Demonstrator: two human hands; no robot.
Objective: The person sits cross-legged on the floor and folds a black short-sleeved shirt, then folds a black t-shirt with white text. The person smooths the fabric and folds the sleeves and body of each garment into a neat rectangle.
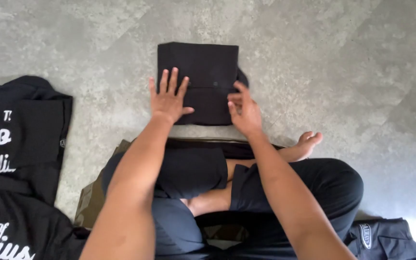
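- Nearest: person sits cross-legged on a flat olive mat (88,200), dark shorts, bare foot (306,144) out to the right.
- Bottom right: crumpled dark garment (386,238) w/ an oval patch, soft folds.
- Left side: heap of black tees (18,159) w/ white lettering, loosely piled, matte cotton look.
- Left hand (168,98): flat, fingers spread wide, palm pressing the left part of the folded black garment (201,79).
- Right hand (243,108): fingers bent, tips pinching/touching the garment's right edge; can't tell if fabric is actually gripped.
- Folded garment: neat near-square block, smooth matte cloth, horizontal fold line mid-way, small bulge at right edge. Lies on floor just ahead of the knees.
- Floor (323,58): grey, mottled concrete-look tiles, faint diagonal seams.
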